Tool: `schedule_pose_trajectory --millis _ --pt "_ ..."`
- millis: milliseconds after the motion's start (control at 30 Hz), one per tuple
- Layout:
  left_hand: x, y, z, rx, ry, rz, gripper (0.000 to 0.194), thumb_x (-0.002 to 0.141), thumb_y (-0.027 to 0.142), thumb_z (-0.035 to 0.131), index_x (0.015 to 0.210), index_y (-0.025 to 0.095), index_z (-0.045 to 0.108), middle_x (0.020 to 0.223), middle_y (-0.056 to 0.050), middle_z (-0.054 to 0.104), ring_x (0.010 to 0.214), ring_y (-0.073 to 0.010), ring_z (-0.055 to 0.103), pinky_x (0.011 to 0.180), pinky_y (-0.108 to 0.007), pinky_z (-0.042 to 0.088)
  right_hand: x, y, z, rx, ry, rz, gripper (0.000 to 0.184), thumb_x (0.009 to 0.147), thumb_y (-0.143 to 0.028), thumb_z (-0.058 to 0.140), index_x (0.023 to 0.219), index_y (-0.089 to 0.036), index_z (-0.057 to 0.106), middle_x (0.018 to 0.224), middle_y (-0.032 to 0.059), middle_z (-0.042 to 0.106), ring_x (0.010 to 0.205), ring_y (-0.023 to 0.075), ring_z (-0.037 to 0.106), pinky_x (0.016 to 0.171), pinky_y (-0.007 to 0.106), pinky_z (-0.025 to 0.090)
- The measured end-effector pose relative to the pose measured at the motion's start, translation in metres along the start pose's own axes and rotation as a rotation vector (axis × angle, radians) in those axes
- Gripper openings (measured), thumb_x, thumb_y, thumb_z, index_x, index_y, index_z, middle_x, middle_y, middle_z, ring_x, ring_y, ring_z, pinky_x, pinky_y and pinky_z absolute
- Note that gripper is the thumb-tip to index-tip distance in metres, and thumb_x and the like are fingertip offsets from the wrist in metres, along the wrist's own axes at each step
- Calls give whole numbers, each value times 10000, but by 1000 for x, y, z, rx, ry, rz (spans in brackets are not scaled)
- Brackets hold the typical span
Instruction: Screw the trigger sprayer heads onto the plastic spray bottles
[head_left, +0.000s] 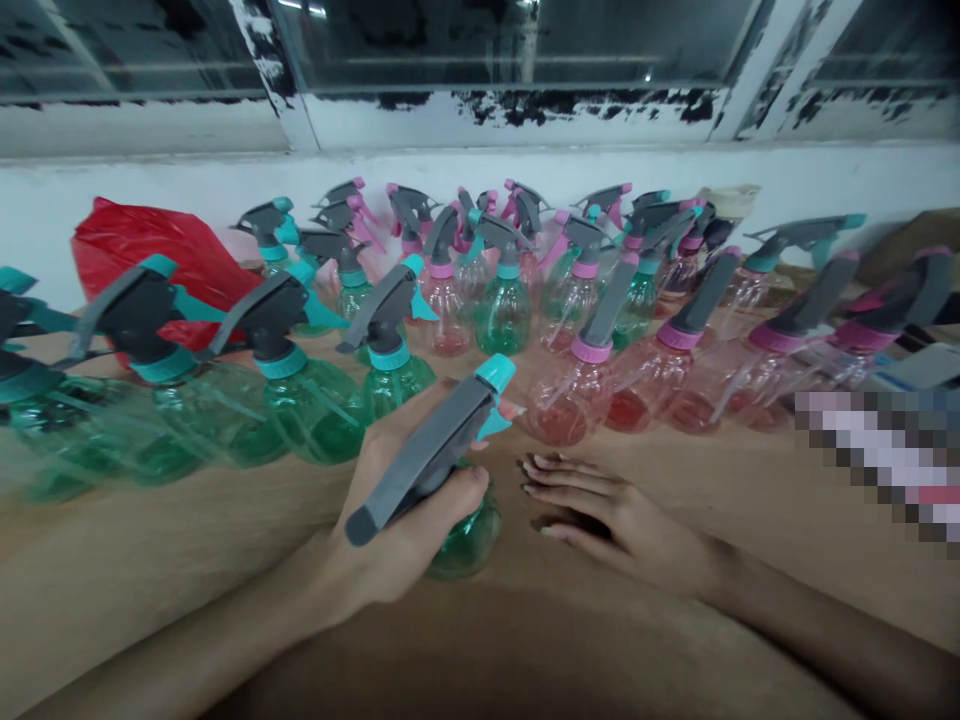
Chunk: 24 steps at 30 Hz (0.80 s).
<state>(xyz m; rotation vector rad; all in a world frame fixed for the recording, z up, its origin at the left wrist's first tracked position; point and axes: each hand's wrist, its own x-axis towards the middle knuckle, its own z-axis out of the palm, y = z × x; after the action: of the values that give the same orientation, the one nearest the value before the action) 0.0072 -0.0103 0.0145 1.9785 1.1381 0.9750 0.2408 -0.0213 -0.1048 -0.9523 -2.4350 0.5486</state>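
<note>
My left hand is wrapped round the neck of a green spray bottle with a grey and turquoise trigger head. The bottle stands on the wooden table, its nozzle pointing away to the right. Fingers stretched out, my right hand rests on the table to the right of that bottle and holds nothing. Just beyond it is a clear pink spray bottle with a pink collar. Another green spray bottle stands right behind my left hand.
Several green spray bottles line the left, and several pink ones the right. More bottles crowd the back, near a white wall below windows. A red plastic bag lies at the back left. A blurred patch covers the right edge.
</note>
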Motion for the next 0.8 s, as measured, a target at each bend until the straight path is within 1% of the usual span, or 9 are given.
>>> schedule_pose_trajectory --millis 67,100,200,300,367,467,533,667,800 --pt "0 0 0 19 -7 -17 183 698 197 491 836 247 601 808 -14 643 745 -212 619 708 -344 507 0 0 0 12 9 6 400 902 -318 535 1297 -268 498 1363 30 513 1289 204 429 1081 453 360" --pt "-1 -1 0 30 -14 -28 193 705 207 490 849 253 610 785 -9 639 714 -206 615 689 -339 510 0 0 0 14 12 7 397 901 -318 536 1293 -269 503 1361 31 516 1286 205 433 1078 453 362" --pt "-2 0 0 54 -21 -32 194 710 220 484 848 263 613 686 16 584 575 -175 552 578 -308 488 0 0 0 7 9 1 397 903 -315 533 1296 -268 499 1366 30 511 1288 203 429 1078 449 364" --pt "-2 2 -1 63 -24 -21 147 702 207 473 792 260 576 646 30 549 537 -163 512 511 -287 441 0 -1 0 -10 -2 0 395 910 -316 523 1299 -251 494 1372 31 504 1301 196 411 1086 440 359" --pt "-2 1 -1 72 -25 -14 135 703 201 465 777 263 560 674 30 576 558 -166 528 518 -287 440 0 -2 -1 -20 -8 5 390 915 -320 515 1297 -244 495 1374 31 502 1306 191 403 1090 436 355" --pt "-2 -4 0 98 -4 -16 76 718 227 501 754 261 558 745 19 617 639 -185 570 604 -309 479 0 -2 -1 -18 -6 10 392 915 -323 515 1299 -252 493 1377 28 498 1309 192 399 1086 435 362" --pt "-3 -7 2 79 16 -50 36 721 231 533 746 255 544 737 17 608 662 -190 577 639 -318 487 0 -3 -2 -13 -7 11 396 913 -323 517 1302 -257 492 1376 28 500 1307 196 403 1085 437 363" --pt "-5 -8 5 -45 0 -91 32 758 222 531 759 250 516 715 33 552 588 -155 535 568 -291 447 0 -3 -1 4 -2 10 402 912 -320 521 1308 -263 485 1369 30 507 1300 202 412 1083 450 362" --pt "-5 -7 7 -53 -5 -68 83 784 227 524 716 244 479 691 35 508 581 -148 512 560 -290 423 -1 -1 -1 -16 -10 6 407 915 -323 514 1314 -251 476 1378 29 497 1313 194 393 1089 436 359"
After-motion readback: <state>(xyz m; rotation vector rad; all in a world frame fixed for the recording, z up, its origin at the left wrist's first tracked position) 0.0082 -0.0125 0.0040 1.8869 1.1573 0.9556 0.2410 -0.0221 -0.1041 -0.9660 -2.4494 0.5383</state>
